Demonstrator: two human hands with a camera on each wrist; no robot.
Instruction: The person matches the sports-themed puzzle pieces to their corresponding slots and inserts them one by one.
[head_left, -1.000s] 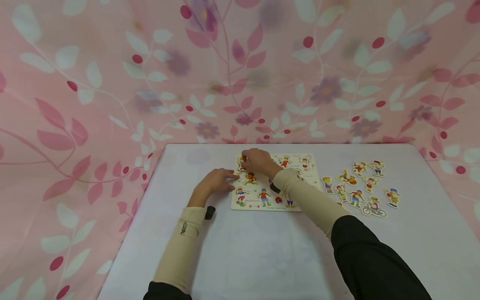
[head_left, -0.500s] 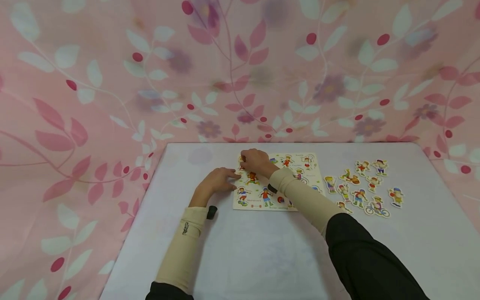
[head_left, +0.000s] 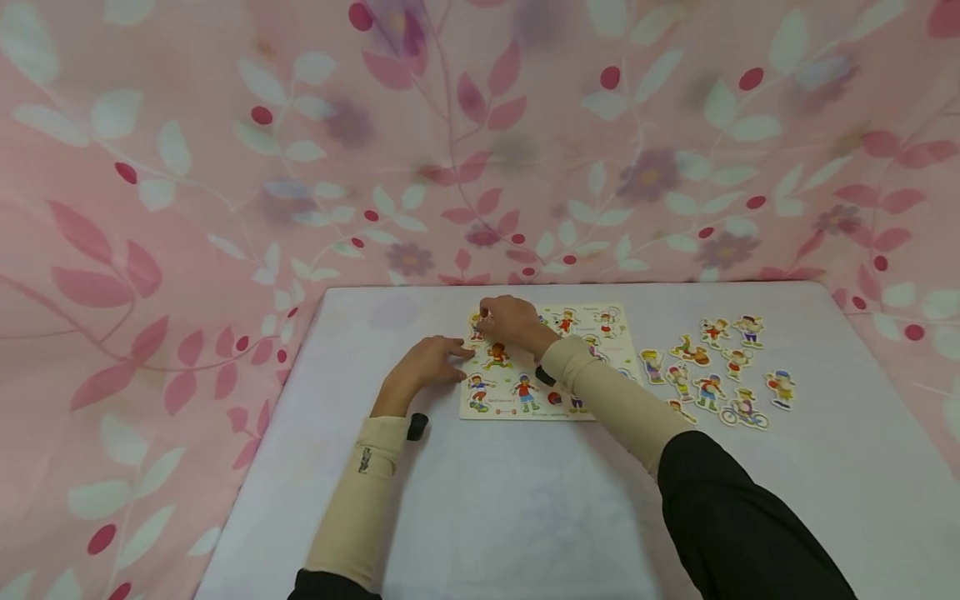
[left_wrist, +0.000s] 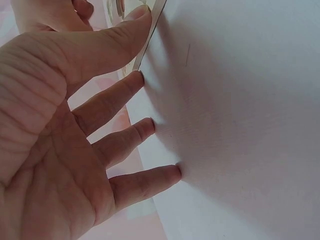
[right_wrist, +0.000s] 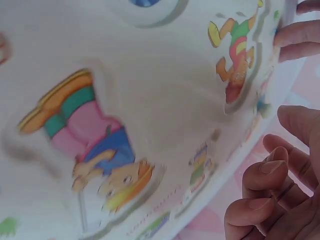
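A cream puzzle board (head_left: 618,354) printed with children at sports lies on the white table. My left hand (head_left: 429,362) is spread at its left edge. The left wrist view shows the thumb (left_wrist: 117,47) lying on the rim and the other fingers straight, tips down at the table. My right hand (head_left: 517,323) reaches over the board's far left corner, beside a small figure (head_left: 476,327). In the right wrist view its fingers (right_wrist: 260,175) are curled; I cannot tell whether they hold a piece. A figure in pink trousers (right_wrist: 97,125) shows large on the board there.
Several loose cut-out figure pieces lie right of the board, among them a cyclist (head_left: 744,411) and a figure in a blue cap (head_left: 781,389) farthest right. A pink floral cloth (head_left: 480,150) hangs behind the table's far edge (head_left: 397,287).
Both hands keep nearly the same places on the board. The right hand makes only slight movements at the corner; the head view shifts a little.
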